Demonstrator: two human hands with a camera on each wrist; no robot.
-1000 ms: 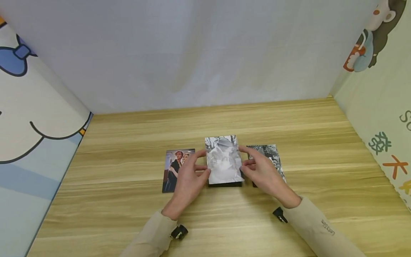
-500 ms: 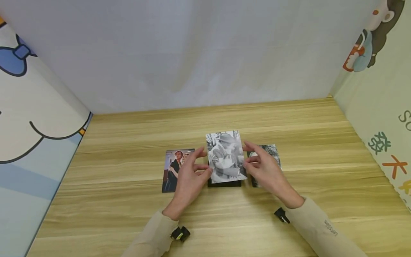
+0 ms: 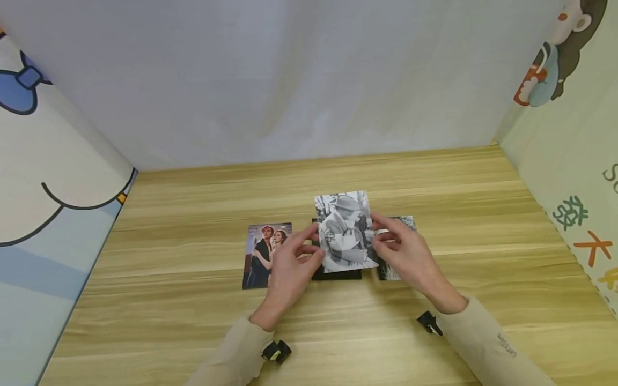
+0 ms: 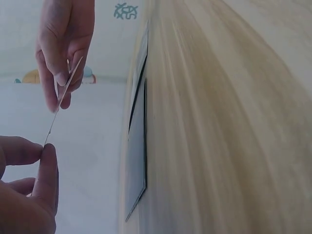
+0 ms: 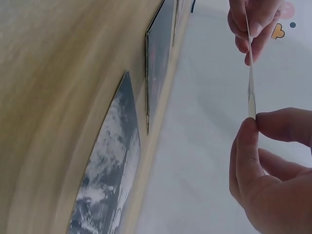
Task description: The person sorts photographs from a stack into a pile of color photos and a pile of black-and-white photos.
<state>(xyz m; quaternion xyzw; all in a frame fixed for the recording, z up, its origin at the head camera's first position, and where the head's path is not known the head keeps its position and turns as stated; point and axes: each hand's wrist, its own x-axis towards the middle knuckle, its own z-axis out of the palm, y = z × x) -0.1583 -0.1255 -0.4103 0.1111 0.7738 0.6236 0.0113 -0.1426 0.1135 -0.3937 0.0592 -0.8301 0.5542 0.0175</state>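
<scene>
A black-and-white photo card [image 3: 346, 236] showing a figure in a brimmed hat is held up between both hands. My left hand [image 3: 292, 265] pinches its left edge between thumb and fingers, and my right hand [image 3: 407, 260] pinches the right edge. Both wrist views show the thin card [image 4: 57, 114] edge-on, raised well off the table. Beneath it lies a dark stack [image 3: 338, 275], mostly covered in the head view. To the left is a colour photo card [image 3: 260, 260] of two people. On the right, another black-and-white card [image 5: 109, 165] is partly behind my right hand.
The wood-grain table [image 3: 193, 214] meets a pale cloth wall [image 3: 309, 80] at the back. Printed cartoon panels stand at the left [image 3: 53, 161] and right [image 3: 555, 150]. Small black devices hang at both sleeve cuffs.
Both hands have lifted the photo card and shifted it slightly up and to the right, so more of the dark stack shows at its left. Its glare has faded and its picture is clearer.
</scene>
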